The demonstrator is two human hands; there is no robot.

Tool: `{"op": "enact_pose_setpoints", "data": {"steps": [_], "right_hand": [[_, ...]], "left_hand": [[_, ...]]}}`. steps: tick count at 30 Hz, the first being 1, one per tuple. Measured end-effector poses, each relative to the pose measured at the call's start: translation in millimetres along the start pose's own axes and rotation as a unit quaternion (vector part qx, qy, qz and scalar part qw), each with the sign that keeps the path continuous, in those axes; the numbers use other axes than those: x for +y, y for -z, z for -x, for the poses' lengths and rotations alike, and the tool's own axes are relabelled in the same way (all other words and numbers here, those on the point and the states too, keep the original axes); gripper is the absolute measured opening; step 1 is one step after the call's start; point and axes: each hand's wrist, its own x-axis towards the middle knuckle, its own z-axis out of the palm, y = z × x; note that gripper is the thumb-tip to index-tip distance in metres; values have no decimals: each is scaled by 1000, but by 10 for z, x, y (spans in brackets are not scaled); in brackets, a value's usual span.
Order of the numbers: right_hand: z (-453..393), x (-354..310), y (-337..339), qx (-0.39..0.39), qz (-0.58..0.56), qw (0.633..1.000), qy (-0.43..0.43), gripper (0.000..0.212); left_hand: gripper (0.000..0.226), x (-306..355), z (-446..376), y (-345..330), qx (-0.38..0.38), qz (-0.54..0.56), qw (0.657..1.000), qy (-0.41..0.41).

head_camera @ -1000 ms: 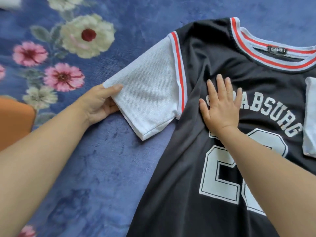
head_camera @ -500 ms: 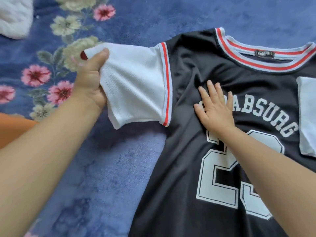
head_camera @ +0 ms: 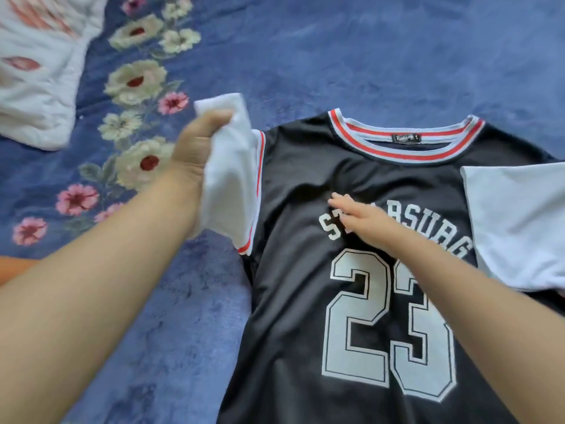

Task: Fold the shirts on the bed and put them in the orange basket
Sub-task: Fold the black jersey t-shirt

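Black basketball jersey [head_camera: 305, 301] with white "23" lies face up on the blue floral bedspread [head_camera: 367, 56]. Its long axis runs from near the viewer away toward the far side, collar [head_camera: 406, 145] at the far end, hem out of view at the bottom edge. White right-side sleeve [head_camera: 516, 221] is folded in over the chest.

Left hand [head_camera: 195, 157] grips the other white sleeve [head_camera: 232, 185], fingers curled round the bunched cloth, and holds it lifted off the bed at the jersey's left shoulder. Right hand [head_camera: 363, 224] lies flat on the chest lettering with fingers straight and close together, pressing the fabric.

Compared with half a second ago, the left hand has carried the sleeve up and inward toward the body of the jersey; the sleeve now stands nearly on edge rather than spread sideways. The right hand's fingers now point more to the left across the lettering. The view has also shifted, so the whole "23" shows.

White crumpled cloth [head_camera: 39, 81] lies at upper left. An orange sliver [head_camera: 15, 267] shows at the left edge; what it is cannot be told.
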Motion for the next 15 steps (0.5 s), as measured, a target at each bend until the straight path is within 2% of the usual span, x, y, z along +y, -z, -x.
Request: {"op": "enact_pose_setpoints", "data": {"steps": [1, 3, 5, 7, 9, 11, 13, 15], "right_hand": [[51, 11, 108, 39, -115, 992, -13, 40], [160, 78, 370, 127, -296, 946, -33, 28], [231, 195, 603, 198, -368, 906, -59, 19], [301, 312, 758, 230, -372, 894, -100, 20], [339, 382, 808, 238, -337, 902, -129, 21], [364, 372, 773, 244, -227, 935, -119, 19], [382, 263, 674, 245, -35, 966, -73, 22], [349, 80, 578, 246, 116, 962, -9, 26]], "left_hand": [[12, 85, 244, -358, -9, -4, 1000, -7], [23, -5, 481, -840, -86, -21, 996, 32], [15, -123, 546, -1054, -89, -61, 993, 35], [11, -314, 497, -968, -13, -107, 994, 21], [5, -507, 479, -698, 73, -234, 969, -44], [12, -721, 517, -342, 129, -409, 895, -121], [25, -848, 606, 24, 149, -507, 835, -152], [46, -884, 660, 340, 159, -602, 765, -164]]}}
